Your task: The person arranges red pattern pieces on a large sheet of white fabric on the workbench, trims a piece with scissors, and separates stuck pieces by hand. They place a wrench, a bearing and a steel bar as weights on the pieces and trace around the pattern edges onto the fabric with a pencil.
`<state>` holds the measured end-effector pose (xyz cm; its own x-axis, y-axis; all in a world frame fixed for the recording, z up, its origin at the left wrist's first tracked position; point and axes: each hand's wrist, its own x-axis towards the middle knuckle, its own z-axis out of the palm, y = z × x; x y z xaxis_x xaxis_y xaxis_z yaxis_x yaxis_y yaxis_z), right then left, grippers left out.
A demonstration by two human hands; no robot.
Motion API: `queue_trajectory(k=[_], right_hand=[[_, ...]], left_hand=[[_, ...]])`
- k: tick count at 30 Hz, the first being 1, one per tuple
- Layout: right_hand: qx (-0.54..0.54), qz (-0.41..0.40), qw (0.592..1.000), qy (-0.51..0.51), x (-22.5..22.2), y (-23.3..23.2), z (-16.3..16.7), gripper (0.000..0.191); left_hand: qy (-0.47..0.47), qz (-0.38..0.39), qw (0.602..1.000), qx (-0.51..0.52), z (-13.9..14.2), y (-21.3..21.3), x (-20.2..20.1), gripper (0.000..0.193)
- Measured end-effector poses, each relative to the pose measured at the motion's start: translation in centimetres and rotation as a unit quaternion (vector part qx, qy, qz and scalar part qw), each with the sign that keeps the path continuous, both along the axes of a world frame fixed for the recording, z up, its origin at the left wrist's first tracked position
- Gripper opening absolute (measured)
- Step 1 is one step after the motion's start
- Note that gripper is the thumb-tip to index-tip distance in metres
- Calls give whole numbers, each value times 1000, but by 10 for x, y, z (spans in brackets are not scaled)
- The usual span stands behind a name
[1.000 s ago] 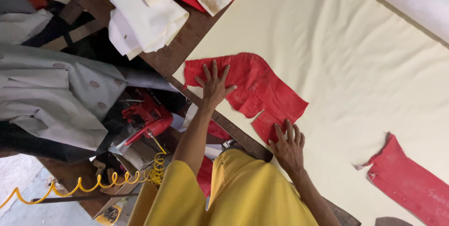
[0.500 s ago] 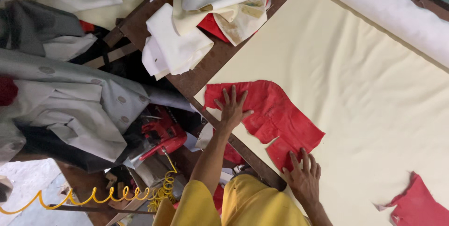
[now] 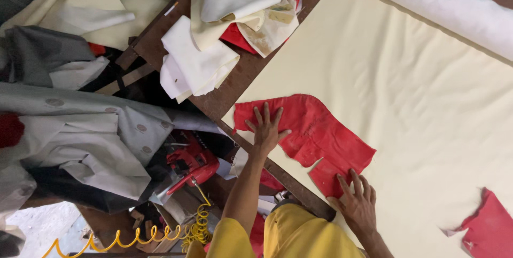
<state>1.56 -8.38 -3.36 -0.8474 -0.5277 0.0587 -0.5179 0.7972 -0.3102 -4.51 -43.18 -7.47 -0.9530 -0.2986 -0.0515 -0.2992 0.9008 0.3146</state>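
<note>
A red cut fabric piece (image 3: 320,130) lies flat on a wide cream cloth (image 3: 406,92) spread over the brown table. My left hand (image 3: 265,130) presses flat on its left end with fingers spread. My right hand (image 3: 357,204) lies palm down on the cream cloth with its fingertips on the piece's lower right corner. Neither hand grips anything. A second red piece (image 3: 489,231) lies at the bottom right, partly out of view.
A heap of cream and red scraps (image 3: 224,33) sits on the bare table edge (image 3: 214,103). A white fabric roll (image 3: 443,12) lies along the far side. Grey cloth (image 3: 80,130), a red power tool (image 3: 189,164) and a coiled yellow hose (image 3: 160,231) are below the table.
The view has shifted, so the table and red piece sit further right and lower in frame. Both hands stay pressed on the red piece in much the same pose.
</note>
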Motion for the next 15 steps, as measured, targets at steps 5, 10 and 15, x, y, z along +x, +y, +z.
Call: queue_trajectory(k=[5,10,15], right_hand=[[36,-10,999,-13,0,2,-3,77],[6,-6,1000,-11,2,3,-4,76],[10,-14,1000,-21,2,2,-1,76]], left_hand=[[-40,-3,999,3,-4,1,-1,97],[-6,-5,1000,-8,-5,2,2,96],[-4,-8,1000,-10,0,3,2,97]])
